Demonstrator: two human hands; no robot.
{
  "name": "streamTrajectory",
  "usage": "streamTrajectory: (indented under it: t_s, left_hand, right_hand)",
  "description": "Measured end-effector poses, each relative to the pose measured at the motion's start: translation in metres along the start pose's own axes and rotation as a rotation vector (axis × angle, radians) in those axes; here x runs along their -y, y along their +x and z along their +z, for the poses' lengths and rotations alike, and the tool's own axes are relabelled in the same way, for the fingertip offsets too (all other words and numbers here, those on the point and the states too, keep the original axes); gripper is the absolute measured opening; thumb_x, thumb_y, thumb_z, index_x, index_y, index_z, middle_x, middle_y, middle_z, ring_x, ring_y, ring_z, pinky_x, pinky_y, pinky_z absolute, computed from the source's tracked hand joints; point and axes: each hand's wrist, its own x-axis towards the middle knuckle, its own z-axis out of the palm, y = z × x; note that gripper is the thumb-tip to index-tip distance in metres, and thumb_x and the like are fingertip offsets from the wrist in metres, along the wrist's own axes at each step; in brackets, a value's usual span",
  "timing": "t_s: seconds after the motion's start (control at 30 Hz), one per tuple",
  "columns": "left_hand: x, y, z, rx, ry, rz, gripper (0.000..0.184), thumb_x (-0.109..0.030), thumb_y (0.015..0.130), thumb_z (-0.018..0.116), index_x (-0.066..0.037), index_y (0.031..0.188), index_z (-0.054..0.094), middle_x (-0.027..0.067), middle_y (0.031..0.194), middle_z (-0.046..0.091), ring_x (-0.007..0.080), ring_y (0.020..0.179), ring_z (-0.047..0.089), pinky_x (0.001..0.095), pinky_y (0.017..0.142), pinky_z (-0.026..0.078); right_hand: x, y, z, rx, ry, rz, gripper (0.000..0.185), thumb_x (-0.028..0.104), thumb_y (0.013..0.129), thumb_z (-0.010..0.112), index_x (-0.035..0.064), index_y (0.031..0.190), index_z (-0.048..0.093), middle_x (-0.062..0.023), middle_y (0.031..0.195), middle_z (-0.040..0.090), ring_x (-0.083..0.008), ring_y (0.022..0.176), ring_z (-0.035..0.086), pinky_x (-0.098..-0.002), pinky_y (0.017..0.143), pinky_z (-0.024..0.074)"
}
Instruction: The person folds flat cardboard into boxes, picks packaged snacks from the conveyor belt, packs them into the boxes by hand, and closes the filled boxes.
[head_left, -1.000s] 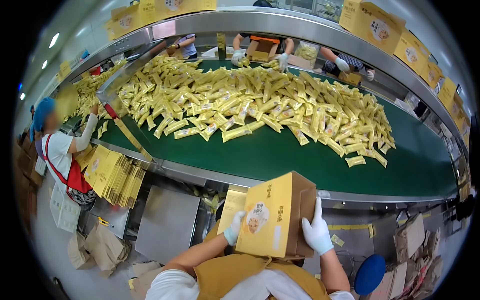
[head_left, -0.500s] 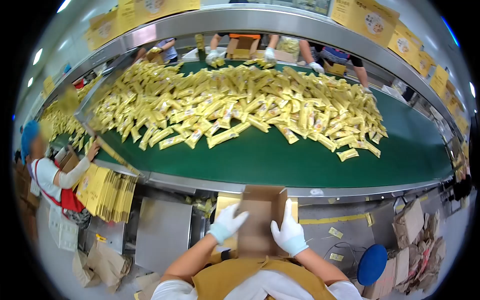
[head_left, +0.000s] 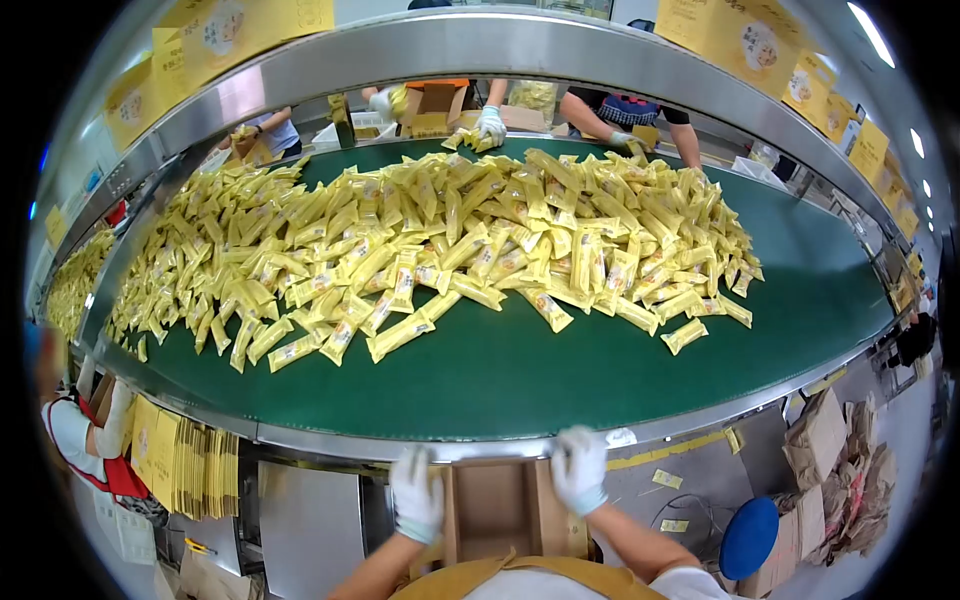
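Observation:
An open cardboard box (head_left: 545,520) stands upright in front of me, against the near edge of the conveyor, and its inside looks bare. My left hand (head_left: 417,492), in a white glove, is beside the box's left wall with fingers stretched forward. On the other side, my gloved right hand (head_left: 580,470) reaches over the metal belt edge, fingers apart and a little blurred. Neither hand visibly holds anything; whether they touch the box is unclear. Beyond them, a big heap of yellow wrapped snack packs (head_left: 450,240) lies on the green conveyor belt (head_left: 480,400).
Across the belt, co-workers' gloved hands (head_left: 490,125) handle packs. At left, a person in a red apron (head_left: 125,478) stands by a stack of folded yellow cartons (head_left: 190,465). A blue stool (head_left: 748,538) and crumpled brown paper (head_left: 850,480) are at right. A metal rail (head_left: 480,50) spans overhead.
My hands have moved forward from the box's sides towards the belt edge. The box sits lower in view, and the belt and heap appear nearer. The person at left has shifted down and left in view.

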Motion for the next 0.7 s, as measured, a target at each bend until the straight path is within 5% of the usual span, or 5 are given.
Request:
streamTrajectory:
  t_s: [0.1,0.33,0.43,0.57,0.7]
  left_hand:
    - [0.027,0.103,-0.022,-0.059,0.074,-0.013,0.060,-0.007,0.086,0.065,-0.001,0.144,0.047,0.0242,0.142,0.049,0.0453,0.136,0.040,0.0555,0.115,0.028]
    - [0.126,0.298,0.041,0.193,0.123,-0.314,0.064,-0.059,0.092,0.056,-0.024,0.146,0.052,0.0175,0.147,0.050,0.0337,0.133,0.049,0.0545,0.107,0.034]
    - [0.084,0.344,0.060,0.259,0.152,-0.410,0.072,-0.062,0.086,0.061,-0.023,0.146,0.051,0.0250,0.152,0.041,0.0408,0.136,0.045,0.0518,0.112,0.034]
    - [0.076,0.330,0.086,0.223,0.294,-0.274,0.077,-0.060,0.080,0.069,-0.022,0.145,0.052,0.0321,0.150,0.038,0.0472,0.133,0.045,0.0522,0.112,0.036]
    - [0.080,0.299,0.084,0.287,0.052,-0.189,0.066,-0.053,0.080,0.070,-0.024,0.137,0.058,0.0243,0.144,0.047,0.0437,0.120,0.056,0.0534,0.102,0.046]
  right_hand:
    - [-0.051,0.119,-0.009,-0.083,-0.006,0.069,0.028,0.009,0.086,0.062,0.0024,0.114,0.060,-0.0194,0.118,0.062,-0.0396,0.110,0.057,-0.0488,0.097,0.0427]
    - [-0.309,0.257,0.074,0.172,0.035,0.201,0.060,0.055,0.100,0.045,0.0118,0.140,0.057,-0.0295,0.144,0.048,-0.0482,0.137,0.037,-0.0496,0.117,0.0286]
    - [-0.248,0.275,0.095,0.133,-0.096,0.561,0.064,0.063,0.098,0.040,0.0191,0.141,0.058,-0.0316,0.151,0.037,-0.0510,0.139,0.032,-0.0511,0.118,0.0238]
    - [-0.217,0.259,0.108,0.160,-0.121,0.449,0.059,0.061,0.097,0.044,0.0201,0.136,0.063,-0.0386,0.151,0.030,-0.0536,0.138,0.032,-0.0533,0.117,0.0244]
    - [-0.168,0.229,0.110,0.139,-0.079,0.298,0.054,0.055,0.093,0.055,0.0153,0.128,0.066,-0.0418,0.146,0.035,-0.0560,0.136,0.033,-0.0552,0.116,0.0267]
